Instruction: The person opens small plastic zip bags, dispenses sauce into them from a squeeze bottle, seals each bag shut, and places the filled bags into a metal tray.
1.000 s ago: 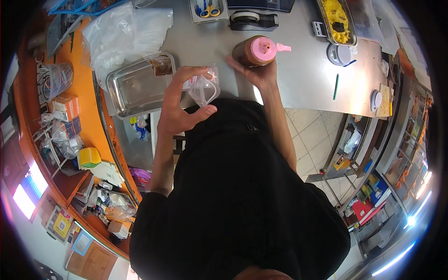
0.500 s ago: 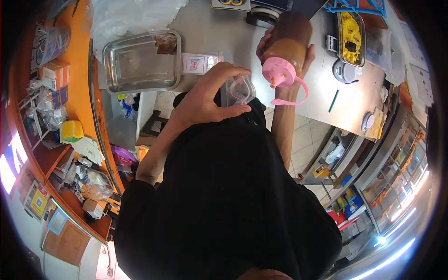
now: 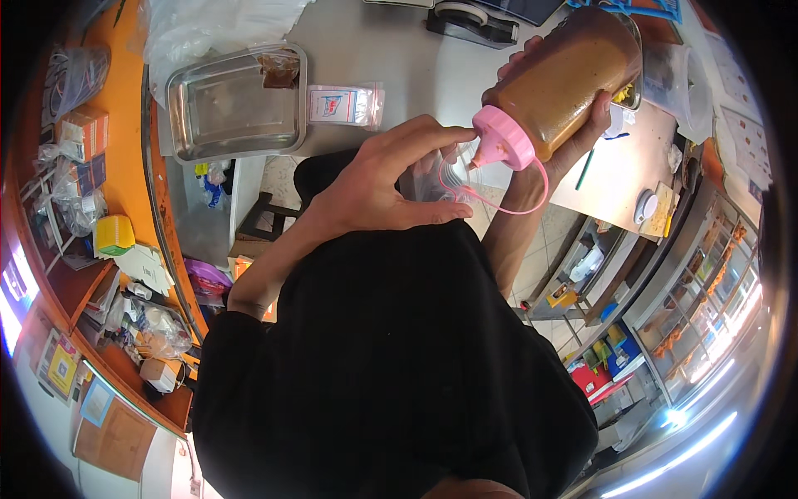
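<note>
My left hand is closed on a small clear plastic bag, its mouth spread between thumb and fingers. Wrapped round a clear squeeze bottle of brown sauce is my right hand. The bottle is tilted, and its pink nozzle cap points down and left at the bag's mouth. Brown smears show on the nozzle. A pink strap loops from the cap below the bottle, its end by the bag. Whether the tip touches the bag, I cannot tell.
A metal tray with a brown scrap at its corner stands on the left of the table. Beside it lies a packet of small bags. Farther back is a black tape dispenser. A green pen lies right, near a yellow-filled container.
My right hand has tipped the bottle over, so its base swings up and right and its nozzle comes to the bag's mouth. My left hand has moved slightly right with the bag.
</note>
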Demonstrator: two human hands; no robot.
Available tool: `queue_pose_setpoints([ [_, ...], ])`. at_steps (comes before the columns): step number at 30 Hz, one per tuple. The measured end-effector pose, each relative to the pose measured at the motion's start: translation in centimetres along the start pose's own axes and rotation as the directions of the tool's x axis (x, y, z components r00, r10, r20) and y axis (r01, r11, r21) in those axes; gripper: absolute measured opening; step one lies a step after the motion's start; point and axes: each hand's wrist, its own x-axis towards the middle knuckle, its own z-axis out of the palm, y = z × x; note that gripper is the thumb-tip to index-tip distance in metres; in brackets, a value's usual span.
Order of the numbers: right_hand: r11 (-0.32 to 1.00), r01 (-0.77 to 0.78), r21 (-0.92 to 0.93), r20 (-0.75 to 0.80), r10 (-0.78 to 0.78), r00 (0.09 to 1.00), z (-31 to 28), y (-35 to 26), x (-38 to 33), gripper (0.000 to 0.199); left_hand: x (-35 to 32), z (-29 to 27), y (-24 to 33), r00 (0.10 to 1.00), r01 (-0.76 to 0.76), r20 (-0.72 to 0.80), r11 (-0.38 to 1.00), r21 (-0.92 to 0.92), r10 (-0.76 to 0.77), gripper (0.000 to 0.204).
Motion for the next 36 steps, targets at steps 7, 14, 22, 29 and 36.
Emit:
queue_pose_setpoints([
  [7,0.978,0.16,-0.13,-0.046,-0.168,0.985,-0.7,0.1,0.6,0.082,-0.2,-0.1,0.2,1.0,0.027,0.003,0.999,-0.016,-0.027,0.067],
  [14,0.995,0.096,0.009,0.056,-0.097,0.994,0.1,0.0,0.0,0.082,-0.3,0.0,-0.2,1.0,0.001,-0.016,1.0,-0.025,-0.001,0.067],
  [22,0.979,0.17,-0.11,-0.026,-0.174,0.984,-0.4,0.0,0.4,0.084,-0.2,0.0,-0.3,0.999,-0.023,-0.023,1.0,-0.017,0.023,0.065],
  [29,0.996,0.092,-0.007,0.049,-0.092,0.995,0.1,-0.1,-0.2,0.086,-0.4,-0.1,-0.2,1.0,0.03,-0.006,0.999,-0.031,-0.03,0.066],
  [36,0.985,0.137,-0.101,-0.011,-0.139,0.99,-0.3,-0.1,-0.2,0.086,-0.5,0.0,0.1,1.0,0.023,-0.006,1.0,-0.015,-0.023,0.066],
])
